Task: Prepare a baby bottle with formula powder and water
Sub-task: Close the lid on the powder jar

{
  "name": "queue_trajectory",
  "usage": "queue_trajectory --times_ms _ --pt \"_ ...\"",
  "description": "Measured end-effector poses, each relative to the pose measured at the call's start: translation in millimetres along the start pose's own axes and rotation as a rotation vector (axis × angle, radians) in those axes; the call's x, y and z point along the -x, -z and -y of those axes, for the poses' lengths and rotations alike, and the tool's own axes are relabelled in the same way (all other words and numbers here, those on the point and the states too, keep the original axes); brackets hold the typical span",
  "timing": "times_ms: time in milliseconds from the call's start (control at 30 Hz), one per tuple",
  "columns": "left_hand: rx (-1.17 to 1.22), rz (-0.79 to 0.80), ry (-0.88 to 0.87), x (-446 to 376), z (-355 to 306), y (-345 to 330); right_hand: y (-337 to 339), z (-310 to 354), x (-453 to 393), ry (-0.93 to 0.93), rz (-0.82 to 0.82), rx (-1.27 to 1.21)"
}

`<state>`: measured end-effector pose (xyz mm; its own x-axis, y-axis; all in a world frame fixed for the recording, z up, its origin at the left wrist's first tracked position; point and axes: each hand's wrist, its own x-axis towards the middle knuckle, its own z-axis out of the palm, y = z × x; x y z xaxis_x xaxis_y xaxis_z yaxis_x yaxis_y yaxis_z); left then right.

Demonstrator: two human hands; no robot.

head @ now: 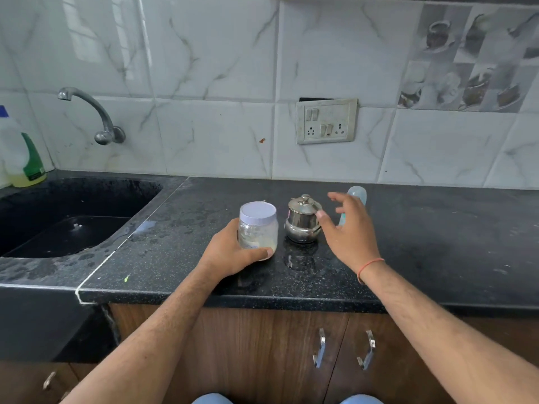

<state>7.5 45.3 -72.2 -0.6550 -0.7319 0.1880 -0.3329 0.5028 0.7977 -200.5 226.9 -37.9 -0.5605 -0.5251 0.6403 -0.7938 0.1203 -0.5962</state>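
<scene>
tabletop (423, 243): black, fine pale speckle
jar (258, 231): clear, pale lilac lid
pot (302, 221): shiny steel
bottle (358, 195): pale blue, translucent
wall tiles (218, 83): white, grey marble veins
wrist thread (369, 265): orange-red
cabinet (262, 345): brown wood grain
sink (67, 217): black

Bare forearms (no sleeves); a thin orange thread (369, 266) circles the right wrist.

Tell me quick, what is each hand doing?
Left hand: closed around the jar, which stands on the counter.
Right hand: open, fingers spread, holding nothing, between the steel pot and the bottle.
</scene>
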Motion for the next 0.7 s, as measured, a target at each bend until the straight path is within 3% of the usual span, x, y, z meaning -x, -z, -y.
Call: queue_trajectory --times_ms 267,700 --pt "0.038 0.006 -0.004 -20 14 6 -22 -23 0 -0.271 0.150 -0.081" --pt "0.080 0.017 -0.037 -24 22 4 -29 -34 -11 -0.256 0.139 -0.141"
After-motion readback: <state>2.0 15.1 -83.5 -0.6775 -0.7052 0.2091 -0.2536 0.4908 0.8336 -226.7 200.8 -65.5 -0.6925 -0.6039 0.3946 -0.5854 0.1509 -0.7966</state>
